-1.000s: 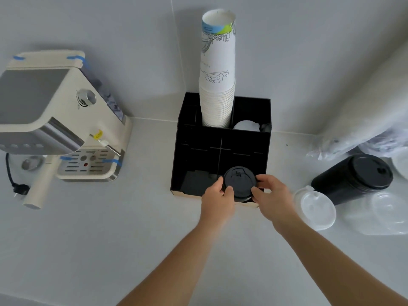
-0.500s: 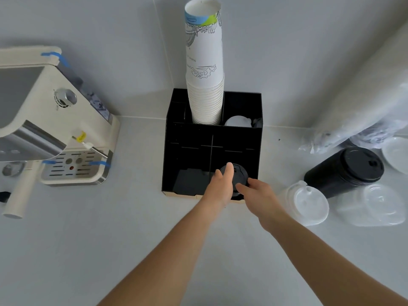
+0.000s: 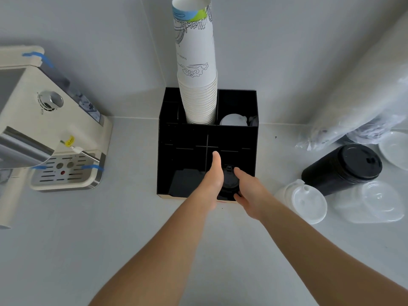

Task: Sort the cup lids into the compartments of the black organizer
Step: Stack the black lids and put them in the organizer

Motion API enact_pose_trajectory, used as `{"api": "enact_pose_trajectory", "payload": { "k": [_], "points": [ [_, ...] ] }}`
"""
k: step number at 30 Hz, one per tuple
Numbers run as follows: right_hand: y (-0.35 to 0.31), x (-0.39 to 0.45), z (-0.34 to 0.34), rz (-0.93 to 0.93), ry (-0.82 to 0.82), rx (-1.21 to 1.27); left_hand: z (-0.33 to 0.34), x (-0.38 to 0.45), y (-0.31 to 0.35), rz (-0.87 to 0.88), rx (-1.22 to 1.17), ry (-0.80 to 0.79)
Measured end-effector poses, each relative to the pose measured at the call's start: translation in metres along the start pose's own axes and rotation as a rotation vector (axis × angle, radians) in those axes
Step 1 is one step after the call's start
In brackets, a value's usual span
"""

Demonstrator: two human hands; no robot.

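A black organizer (image 3: 234, 138) stands against the wall, with a tall stack of paper cups (image 3: 196, 74) and white lids (image 3: 233, 120) in its back compartments. A stack of black lids (image 3: 230, 183) sits down in the front right compartment. My left hand (image 3: 213, 180) lies flat against the stack's left side, fingers stretched forward into the organizer. My right hand (image 3: 249, 191) cups the stack's right side. To the right on the counter lie a black lid stack (image 3: 344, 168), a white lid stack (image 3: 305, 202) and a clear lid stack (image 3: 375, 202).
A cream espresso machine (image 3: 50, 133) stands at the left, its drip tray facing me. Plastic bags (image 3: 362, 96) with more lids are piled at the right against the wall. A white plate-like lid (image 3: 395, 149) lies at the far right edge.
The black lid stack has gone from above the organizer's front edge down into the front right compartment. My left hand has straightened out alongside it.
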State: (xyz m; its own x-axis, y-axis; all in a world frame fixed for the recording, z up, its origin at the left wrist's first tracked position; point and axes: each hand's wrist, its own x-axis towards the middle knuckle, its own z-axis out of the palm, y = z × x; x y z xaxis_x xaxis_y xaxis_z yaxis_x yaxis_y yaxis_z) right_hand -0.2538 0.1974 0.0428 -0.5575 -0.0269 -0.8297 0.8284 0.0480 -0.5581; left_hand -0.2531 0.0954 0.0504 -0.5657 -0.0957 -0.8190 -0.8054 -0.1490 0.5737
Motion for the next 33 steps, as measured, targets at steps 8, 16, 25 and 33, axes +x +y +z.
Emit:
{"api": "enact_pose_trajectory", "payload": {
  "k": [8,16,25,33],
  "points": [
    [-0.003,-0.003,-0.002,0.028,-0.009,0.084,-0.003,-0.001,-0.001,-0.003,-0.003,-0.008],
    [-0.002,-0.009,-0.005,-0.006,-0.019,0.084,-0.007,0.002,-0.010,0.028,0.000,-0.008],
    [-0.004,-0.065,-0.026,-0.093,-0.071,0.079,-0.032,-0.057,-0.018,0.161,-0.175,-0.048],
    [0.017,-0.099,-0.071,-0.208,-0.104,0.084,-0.055,-0.106,-0.050,0.244,-0.299,-0.014]
  ]
}}
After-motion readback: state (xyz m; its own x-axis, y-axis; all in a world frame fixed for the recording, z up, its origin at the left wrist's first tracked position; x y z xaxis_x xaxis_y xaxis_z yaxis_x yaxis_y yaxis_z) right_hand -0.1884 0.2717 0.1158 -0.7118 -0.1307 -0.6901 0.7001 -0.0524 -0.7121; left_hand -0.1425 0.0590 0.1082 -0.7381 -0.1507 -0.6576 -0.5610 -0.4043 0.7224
